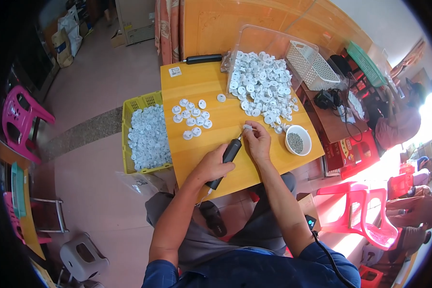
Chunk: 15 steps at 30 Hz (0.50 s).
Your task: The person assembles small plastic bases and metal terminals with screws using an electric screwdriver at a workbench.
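My left hand (pixel 213 165) is wrapped round a black electric screwdriver (pixel 232 150), its tip slanting up toward my right hand. Between the fingertips of my right hand (pixel 258 142) is a small white plastic part (pixel 247 127), mostly covered by the fingers. The bit ends close by the part; whether they touch I cannot tell. A group of round white parts (pixel 196 112) lies on the yellow table (pixel 204 149) beyond my left hand. A white bowl (pixel 306 150) of small metal screws (pixel 295 142) stands right of my right hand.
A clear bin (pixel 231 72) at the far right spills a heap of white parts (pixel 259 79) over the table. Another black screwdriver (pixel 204 59) lies along the far edge. Left of the table, a yellow crate (pixel 127 144) holds more parts. White baskets (pixel 320 74) stand right.
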Each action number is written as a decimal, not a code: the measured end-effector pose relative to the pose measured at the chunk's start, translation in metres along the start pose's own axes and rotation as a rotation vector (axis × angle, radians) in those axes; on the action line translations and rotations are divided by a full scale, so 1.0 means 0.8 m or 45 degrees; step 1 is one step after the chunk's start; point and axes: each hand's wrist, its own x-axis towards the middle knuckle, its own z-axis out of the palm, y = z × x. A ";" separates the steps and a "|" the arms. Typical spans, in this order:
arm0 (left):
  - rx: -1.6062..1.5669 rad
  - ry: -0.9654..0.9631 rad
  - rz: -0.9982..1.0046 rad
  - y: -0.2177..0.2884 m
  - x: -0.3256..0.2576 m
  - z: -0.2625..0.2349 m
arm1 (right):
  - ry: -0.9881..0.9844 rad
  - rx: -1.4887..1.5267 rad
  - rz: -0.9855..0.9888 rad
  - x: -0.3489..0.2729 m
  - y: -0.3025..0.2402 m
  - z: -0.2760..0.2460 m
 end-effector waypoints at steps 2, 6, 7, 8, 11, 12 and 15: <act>-0.018 -0.002 0.009 -0.001 0.001 0.000 | 0.001 -0.016 -0.010 -0.001 -0.001 0.001; -0.019 -0.002 0.022 -0.001 0.000 -0.001 | -0.001 -0.017 -0.021 -0.001 0.000 0.001; -0.014 -0.008 0.019 -0.002 0.001 -0.001 | -0.001 -0.016 -0.021 0.000 0.001 0.001; -0.010 -0.014 0.015 -0.002 0.001 -0.001 | 0.000 -0.008 -0.023 0.000 0.002 0.000; -0.029 0.008 0.025 -0.002 0.000 0.000 | 0.007 -0.006 -0.027 -0.001 0.002 0.001; -0.028 0.009 0.024 -0.002 0.000 0.000 | 0.015 -0.013 -0.032 -0.001 0.002 0.002; -0.037 0.010 0.029 -0.001 0.000 0.001 | 0.014 -0.009 -0.032 0.001 0.007 -0.001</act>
